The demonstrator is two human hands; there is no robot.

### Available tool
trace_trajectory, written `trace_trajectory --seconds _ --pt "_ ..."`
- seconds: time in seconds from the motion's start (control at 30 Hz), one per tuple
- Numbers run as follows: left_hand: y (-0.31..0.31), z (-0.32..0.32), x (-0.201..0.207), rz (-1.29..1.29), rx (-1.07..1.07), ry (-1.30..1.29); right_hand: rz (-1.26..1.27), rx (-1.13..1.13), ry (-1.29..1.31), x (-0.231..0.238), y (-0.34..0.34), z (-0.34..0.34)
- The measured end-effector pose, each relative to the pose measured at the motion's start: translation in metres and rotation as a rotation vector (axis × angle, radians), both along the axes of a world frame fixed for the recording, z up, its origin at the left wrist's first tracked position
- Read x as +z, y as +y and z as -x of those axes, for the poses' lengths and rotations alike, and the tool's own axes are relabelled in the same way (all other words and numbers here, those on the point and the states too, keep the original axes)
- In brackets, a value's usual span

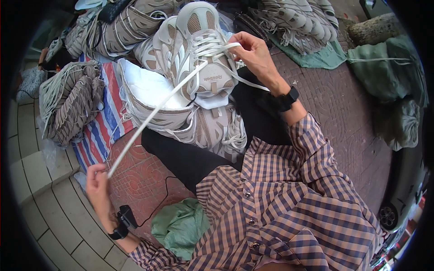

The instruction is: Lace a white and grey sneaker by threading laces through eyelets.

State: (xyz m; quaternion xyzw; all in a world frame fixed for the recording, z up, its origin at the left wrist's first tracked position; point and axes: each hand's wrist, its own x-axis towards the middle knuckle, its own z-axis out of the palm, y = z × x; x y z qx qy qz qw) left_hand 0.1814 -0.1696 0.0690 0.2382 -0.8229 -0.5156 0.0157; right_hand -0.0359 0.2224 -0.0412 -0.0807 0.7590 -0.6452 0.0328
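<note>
A grey-and-beige sneaker upper (200, 21) rests over my legs, its toe pointing away and its tongue (214, 77) nearest me. White laces cross its eyelets. From it a flat white shoelace (153, 115) runs taut down to the left, where my left hand (96, 184) has its curled fingers closed on it. My right hand (251, 53) pinches a loop of lace at the right side of the eyelets. A loose lace end hangs below that wrist. Under and beside this upper lie more uppers, one showing its white lining (144, 85).
Bundled sneaker uppers (72, 104) sit on a striped sheet (106, 90) at left. More bundles (296, 22) lie at the back on green cloth. Green sacks (384, 67) stand at right, near a log (376, 29). A crumpled green bag (181, 223) lies by my left side.
</note>
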Motion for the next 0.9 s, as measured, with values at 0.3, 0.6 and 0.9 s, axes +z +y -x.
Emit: trace_trajectory --seconds 0.3,0.6,0.9 --pt "0.161 0.083 -0.039 0.448 -0.332 0.362 -0.177 -0.11 0.203 0.005 0.007 -0.015" --pt "0.216 0.165 -0.062 1.08 -0.576 0.466 0.006 -0.318 0.066 -0.008 -0.006 0.0" --pt "0.124 0.147 -0.02 0.09 -0.493 -0.174 -0.307 -0.154 0.235 0.003 -0.011 -0.013"
